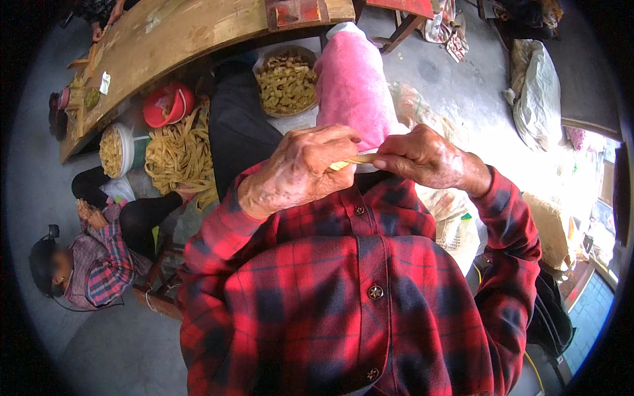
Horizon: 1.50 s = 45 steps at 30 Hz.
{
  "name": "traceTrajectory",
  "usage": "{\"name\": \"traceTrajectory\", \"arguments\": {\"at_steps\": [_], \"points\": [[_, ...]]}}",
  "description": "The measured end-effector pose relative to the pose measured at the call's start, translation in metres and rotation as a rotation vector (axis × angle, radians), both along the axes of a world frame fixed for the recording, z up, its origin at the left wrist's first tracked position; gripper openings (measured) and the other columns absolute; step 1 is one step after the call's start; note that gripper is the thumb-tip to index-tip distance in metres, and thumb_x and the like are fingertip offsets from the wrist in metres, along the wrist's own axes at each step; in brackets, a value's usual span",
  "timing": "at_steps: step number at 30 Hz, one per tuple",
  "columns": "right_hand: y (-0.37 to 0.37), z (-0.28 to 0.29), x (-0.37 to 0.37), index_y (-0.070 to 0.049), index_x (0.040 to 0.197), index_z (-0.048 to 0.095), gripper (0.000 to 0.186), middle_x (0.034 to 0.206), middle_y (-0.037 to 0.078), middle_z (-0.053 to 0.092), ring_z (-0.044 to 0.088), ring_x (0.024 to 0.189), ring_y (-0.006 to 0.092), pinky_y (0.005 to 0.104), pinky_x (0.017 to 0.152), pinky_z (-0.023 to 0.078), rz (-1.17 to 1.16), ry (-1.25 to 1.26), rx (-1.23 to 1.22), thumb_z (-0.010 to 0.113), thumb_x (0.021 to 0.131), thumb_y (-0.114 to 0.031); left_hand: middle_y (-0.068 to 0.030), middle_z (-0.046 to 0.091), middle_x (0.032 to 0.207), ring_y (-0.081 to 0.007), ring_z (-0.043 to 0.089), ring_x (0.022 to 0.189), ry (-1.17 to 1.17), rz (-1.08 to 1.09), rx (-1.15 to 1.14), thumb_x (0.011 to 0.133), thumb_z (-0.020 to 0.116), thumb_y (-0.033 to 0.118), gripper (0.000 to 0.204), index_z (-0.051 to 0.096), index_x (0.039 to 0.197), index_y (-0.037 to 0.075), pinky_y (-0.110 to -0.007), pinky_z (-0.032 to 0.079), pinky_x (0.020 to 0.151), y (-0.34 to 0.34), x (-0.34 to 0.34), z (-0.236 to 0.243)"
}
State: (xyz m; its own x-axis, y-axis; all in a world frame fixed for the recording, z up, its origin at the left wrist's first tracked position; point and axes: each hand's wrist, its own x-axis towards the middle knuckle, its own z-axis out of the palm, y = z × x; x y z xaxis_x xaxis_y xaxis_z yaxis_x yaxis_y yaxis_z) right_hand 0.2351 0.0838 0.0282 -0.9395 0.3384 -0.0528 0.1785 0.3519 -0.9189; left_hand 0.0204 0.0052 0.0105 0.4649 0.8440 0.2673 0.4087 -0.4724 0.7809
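My left hand (pixel 300 168) and my right hand (pixel 432 160) meet in front of my chest, both closed on a thin, twisted tan strip (pixel 361 159). It stretches level across the short gap between them, pinched at the right end by my thumb and fingers. A small yellow bit (pixel 339 165) shows at the fingers of my left hand. What lies inside each grip is hidden. Just beyond the strip, a pink cloth (pixel 353 86) covers my leg.
Folded tan pieces (pixel 287 79) fill a round bowl beside my leg. Long tan strips (pixel 177 155) are heaped near a red bucket (pixel 155 109) and a white bucket (pixel 127 150). A wooden table (pixel 191 30) stands ahead. At left sits a co-worker (pixel 96 264); another person's hands show far left.
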Motion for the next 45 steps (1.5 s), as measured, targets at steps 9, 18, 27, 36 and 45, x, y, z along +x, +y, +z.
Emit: {"name": "traceTrajectory", "arguments": {"at_steps": [9,18,27,36,45], "points": [[-0.006,0.014,0.004,0.000,0.085,0.060,0.018,0.061,0.017,0.055,0.056,0.055,0.0325,0.0393,0.050,0.042,0.029,-0.009,-0.004,0.055,0.089,-0.017,-0.0062,0.053,0.064,-0.0168,0.055,0.059,-0.151,-0.094,-0.437,0.084,0.054,0.015,0.014,0.055,0.085,0.001,-0.029,0.042,0.053,-0.021,-0.039,0.022],[-0.012,0.012,0.001,0.000,0.084,0.061,0.017,0.059,0.015,0.054,0.055,0.051,0.0312,0.0389,0.048,0.042,0.059,0.044,0.062,0.056,0.088,-0.016,-0.0080,0.043,0.060,-0.0212,0.047,0.049,-0.051,0.088,-0.264,0.086,0.059,0.016,0.017,0.052,0.078,0.003,-0.034,0.036,0.048,-0.042,-0.026,0.013],[-0.013,0.000,-0.024,0.001,0.076,0.058,0.024,0.057,0.015,0.051,0.052,0.050,0.0284,0.0370,0.048,0.041,-0.010,0.039,-0.015,0.054,0.090,-0.019,0.0021,0.049,0.067,-0.0065,0.043,0.058,-0.121,0.240,-0.539,0.080,0.067,0.020,0.026,0.053,0.098,0.006,-0.024,0.037,0.053,-0.050,-0.045,0.025],[-0.011,-0.001,-0.022,0.001,0.076,0.059,0.025,0.061,0.013,0.055,0.054,0.053,0.0255,0.0356,0.051,0.041,-0.047,-0.050,-0.147,0.055,0.090,-0.020,-0.0132,0.062,0.092,-0.0272,0.064,0.079,-0.040,0.186,-0.118,0.081,0.064,0.009,0.027,0.053,0.105,0.003,-0.032,0.050,0.066,-0.043,-0.043,0.002],[-0.020,0.002,-0.013,-0.001,0.082,0.061,0.019,0.063,0.014,0.057,0.057,0.055,0.0300,0.0377,0.051,0.044,0.117,-0.007,0.047,0.056,0.089,-0.018,-0.0112,0.053,0.064,-0.0282,0.059,0.058,0.124,-0.033,-0.154,0.078,0.062,0.005,0.013,0.050,0.082,0.001,-0.037,0.046,0.050,-0.056,-0.050,0.014]]}}
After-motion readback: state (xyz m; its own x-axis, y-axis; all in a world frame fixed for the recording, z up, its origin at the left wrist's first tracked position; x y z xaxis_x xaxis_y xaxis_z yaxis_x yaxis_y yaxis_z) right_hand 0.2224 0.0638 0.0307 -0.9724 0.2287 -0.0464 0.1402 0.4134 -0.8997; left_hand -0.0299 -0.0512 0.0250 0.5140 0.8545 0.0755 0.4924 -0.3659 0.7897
